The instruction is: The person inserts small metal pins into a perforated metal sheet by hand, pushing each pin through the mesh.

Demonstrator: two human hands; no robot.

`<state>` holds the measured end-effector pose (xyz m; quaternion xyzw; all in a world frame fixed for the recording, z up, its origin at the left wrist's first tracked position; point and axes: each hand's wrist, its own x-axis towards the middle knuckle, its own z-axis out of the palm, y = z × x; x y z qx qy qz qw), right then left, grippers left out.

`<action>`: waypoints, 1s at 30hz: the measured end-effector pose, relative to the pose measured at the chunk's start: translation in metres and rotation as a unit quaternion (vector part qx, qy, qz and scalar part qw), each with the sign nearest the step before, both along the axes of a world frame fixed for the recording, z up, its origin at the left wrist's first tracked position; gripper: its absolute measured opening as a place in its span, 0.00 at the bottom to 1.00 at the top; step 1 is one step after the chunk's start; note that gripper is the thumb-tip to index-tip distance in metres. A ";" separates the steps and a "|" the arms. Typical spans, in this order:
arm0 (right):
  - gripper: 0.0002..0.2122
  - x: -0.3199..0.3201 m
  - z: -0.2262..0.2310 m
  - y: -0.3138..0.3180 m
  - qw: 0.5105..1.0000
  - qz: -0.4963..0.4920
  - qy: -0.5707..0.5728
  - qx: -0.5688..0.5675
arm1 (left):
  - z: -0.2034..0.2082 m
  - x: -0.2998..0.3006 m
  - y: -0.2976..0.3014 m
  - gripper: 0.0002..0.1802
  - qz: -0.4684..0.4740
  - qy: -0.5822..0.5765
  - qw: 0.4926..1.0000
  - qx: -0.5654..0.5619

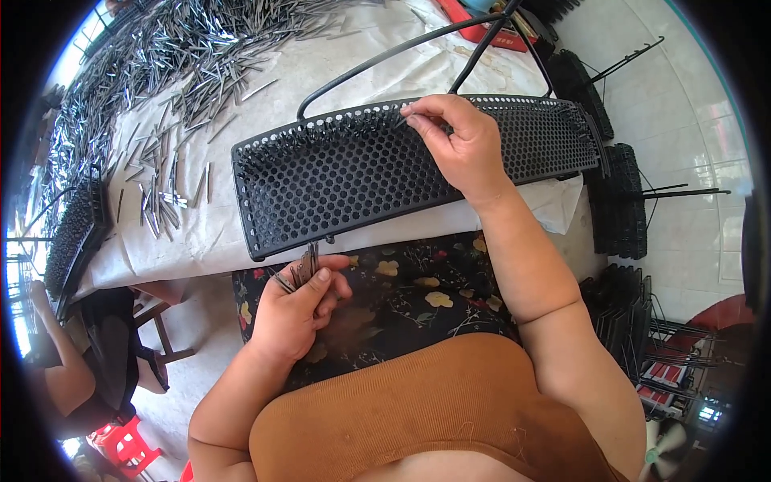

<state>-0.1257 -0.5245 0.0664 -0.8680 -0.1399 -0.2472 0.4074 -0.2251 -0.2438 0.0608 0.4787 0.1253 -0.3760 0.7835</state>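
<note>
A long black perforated panel [353, 185] lies across the near edge of the covered table, its bent black rod frame [377, 58] rising at the far side. Short dark strips [321, 131] stick up in a row along the panel's far edge, mostly on its left part. My right hand [464, 145] is over that far edge, thumb and forefinger pinched; a dark strip shows partly at the fingertips. Below the panel's near left edge, my left hand [289, 313] is closed around a small bundle of thin dark strips [310, 261], their ends pointing up and fanned out.
A large heap of dark strips [193, 56] covers the far left of the table [169, 253], with loose ones scattered nearer. Another person's arm [60, 353] and a similar panel [76, 233] are at the left. Black racks [620, 201] line the right side, and a fan [666, 450] stands below.
</note>
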 end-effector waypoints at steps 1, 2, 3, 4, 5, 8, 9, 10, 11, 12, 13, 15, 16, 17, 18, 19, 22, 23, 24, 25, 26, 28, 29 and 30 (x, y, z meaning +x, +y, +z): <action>0.06 0.002 0.000 0.001 1.000 0.005 -0.022 -0.013 | 0.000 0.000 0.000 0.13 0.000 0.000 1.000 0.003; 0.07 0.004 -0.001 0.002 0.999 0.010 -0.043 -0.027 | 0.000 0.000 0.000 0.13 -0.001 0.000 1.000 0.003; 0.07 0.006 -0.002 0.002 0.999 0.010 -0.044 -0.027 | 0.000 0.000 0.000 0.13 -0.001 -0.001 1.000 0.003; 0.06 0.008 -0.004 0.001 0.998 0.009 -0.045 -0.043 | 0.000 0.001 0.000 0.13 -0.001 -0.002 1.000 0.004; 0.06 0.008 -0.005 0.000 0.997 0.007 -0.047 -0.059 | 0.000 0.000 0.000 0.13 -0.002 -0.003 1.000 0.003; 0.07 0.006 -0.001 0.000 0.991 0.012 -0.081 -0.104 | 0.001 0.000 0.000 0.13 -0.004 -0.005 1.000 0.001; 0.07 0.005 -0.001 0.002 0.991 0.014 -0.080 -0.103 | 0.000 0.000 0.001 0.13 -0.005 -0.003 1.000 0.002; 0.07 0.004 -0.001 0.005 0.989 0.005 -0.095 -0.112 | 0.000 0.000 0.001 0.13 -0.005 -0.002 1.000 0.004; 0.07 0.001 0.000 0.008 0.987 -0.003 -0.109 -0.120 | 0.000 0.001 0.002 0.13 -0.003 -0.001 1.000 0.005; 0.07 -0.006 0.003 0.019 0.987 0.004 -0.109 -0.116 | 0.002 0.000 0.003 0.13 -0.004 -0.008 1.000 -0.005; 0.06 -0.018 0.009 0.034 0.999 0.019 0.027 -0.014 | 0.002 -0.001 0.004 0.13 -0.007 -0.014 1.000 -0.017; 0.06 -0.043 0.025 0.062 0.952 0.093 0.252 0.149 | 0.005 -0.001 0.004 0.13 -0.008 -0.020 0.999 -0.032; 0.06 -0.050 0.021 0.074 0.921 0.151 0.286 0.215 | 0.006 0.000 0.003 0.12 -0.016 -0.029 0.998 -0.050; 0.06 -0.056 0.017 0.084 0.882 0.208 0.319 0.279 | 0.005 -0.002 0.005 0.12 -0.011 -0.028 0.998 -0.047; 0.07 -0.060 0.027 0.089 0.845 0.242 0.391 0.273 | 0.002 -0.004 0.005 0.12 -0.007 -0.055 0.997 -0.056; 0.07 -0.061 0.037 0.094 0.801 0.275 0.461 0.264 | 0.000 -0.005 0.007 0.12 -0.003 -0.082 0.994 -0.065; 0.08 -0.060 0.032 0.108 0.832 0.314 0.407 0.209 | -0.003 -0.006 0.018 0.10 -0.018 -0.099 0.993 -0.059; 0.07 -0.060 0.033 0.112 0.822 0.303 0.431 0.217 | -0.004 -0.006 0.022 0.10 -0.026 -0.102 0.993 -0.057; 0.05 -0.059 0.026 0.117 0.798 0.285 0.451 0.281 | 0.001 -0.006 0.021 0.10 0.012 -0.077 0.997 -0.030; 0.05 -0.058 0.025 0.120 0.796 0.289 0.453 0.278 | 0.003 -0.004 0.024 0.10 0.018 -0.076 0.996 -0.030; 0.05 -0.056 0.024 0.123 0.773 0.278 0.461 0.336 | 0.003 -0.003 0.028 0.10 0.028 -0.076 0.996 -0.046; 0.06 -0.053 0.026 0.129 0.749 0.256 0.464 0.397 | 0.001 -0.001 0.033 0.10 0.040 -0.076 0.993 -0.084; 0.06 -0.052 0.028 0.132 0.749 0.257 0.466 0.393 | 0.001 -0.002 0.034 0.10 0.044 -0.076 0.992 -0.086; 0.06 -0.051 0.029 0.135 0.776 0.259 0.442 0.368 | 0.001 -0.002 0.035 0.11 0.042 -0.074 0.993 -0.079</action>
